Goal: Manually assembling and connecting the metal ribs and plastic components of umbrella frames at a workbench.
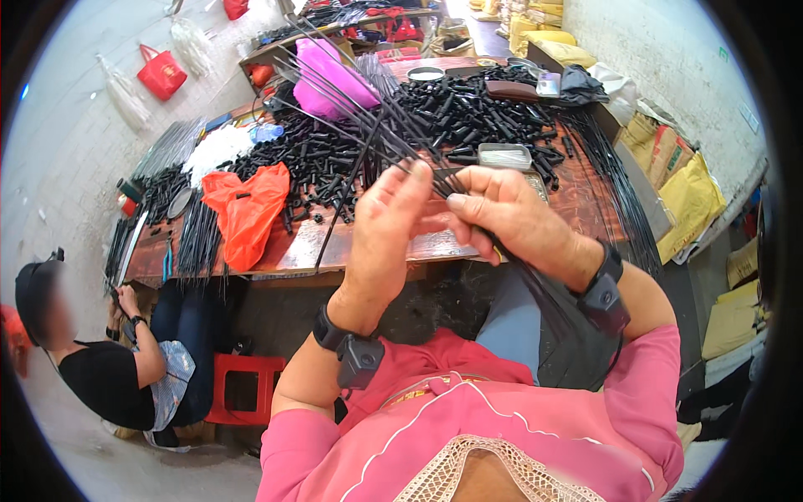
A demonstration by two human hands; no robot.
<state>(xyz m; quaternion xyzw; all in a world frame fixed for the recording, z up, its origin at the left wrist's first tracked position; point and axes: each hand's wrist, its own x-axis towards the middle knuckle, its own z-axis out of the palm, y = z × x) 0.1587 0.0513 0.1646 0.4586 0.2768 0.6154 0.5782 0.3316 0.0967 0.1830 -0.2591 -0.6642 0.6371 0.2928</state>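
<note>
In front of my chest I hold a bundle of thin, dark rods (351, 113), which look like umbrella ribs. Their upper ends fan out toward the far left over the table, while the lower ends hang below my right hand and blur. My left hand (386, 219) closes on the bundle with its thumb and fingers, palm partly facing me. Close beside it, my right hand (517, 216) pinches the rods between thumb and fingers. Behind both hands lies a heap of short black tubular pieces (468, 109) on the reddish wooden table (314, 247).
An orange-red plastic bag (248, 213), a bright pink bundle (330, 79) and a clear plastic box (504, 156) are on the table. More rods hang over its edges. At the left, a co-worker (109, 368) sits by a red stool (242, 389). Yellow sacks (690, 205) stand at the right.
</note>
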